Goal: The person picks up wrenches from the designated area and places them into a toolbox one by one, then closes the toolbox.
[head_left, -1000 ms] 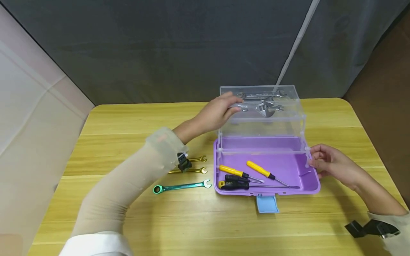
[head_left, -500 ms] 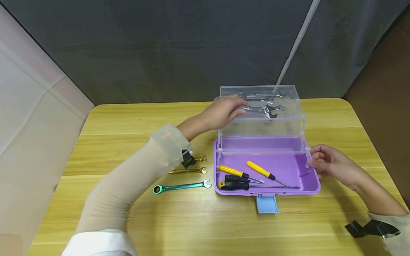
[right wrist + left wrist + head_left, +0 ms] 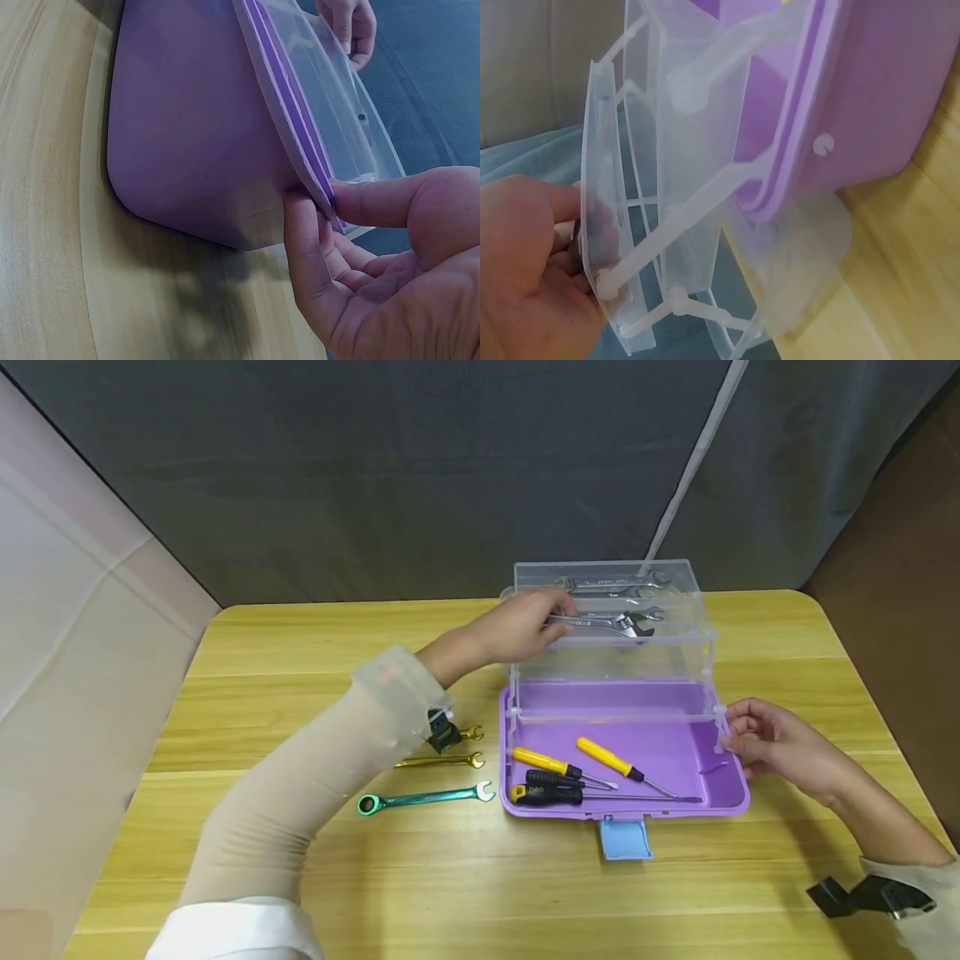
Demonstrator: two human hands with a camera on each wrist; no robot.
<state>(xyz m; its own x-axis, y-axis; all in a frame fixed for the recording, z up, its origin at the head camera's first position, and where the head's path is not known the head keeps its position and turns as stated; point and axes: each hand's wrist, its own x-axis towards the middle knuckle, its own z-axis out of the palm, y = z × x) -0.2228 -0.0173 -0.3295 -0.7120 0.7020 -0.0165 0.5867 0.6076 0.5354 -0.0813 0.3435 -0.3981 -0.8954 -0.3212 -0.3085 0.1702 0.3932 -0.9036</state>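
Observation:
A purple toolbox stands with its clear tiered trays raised at the back. My left hand reaches into the upper clear tray and holds an adjustable wrench by its handle, low among several silver wrenches. In the left wrist view the tray wall hides the fingertips of this hand. At the box's right end my right hand pinches the purple rim, thumb inside and fingers below, as the right wrist view shows.
Yellow-handled screwdrivers and black-handled screwdrivers lie in the toolbox. A green ratchet wrench and gold wrenches lie left of it, partly under the left forearm. A blue latch hangs open in front. A dark curtain closes the back.
My left hand has moved slightly right and down, bringing the adjustable wrench lower in the clear tray beside the silver wrenches. My right hand has stayed at the box rim.

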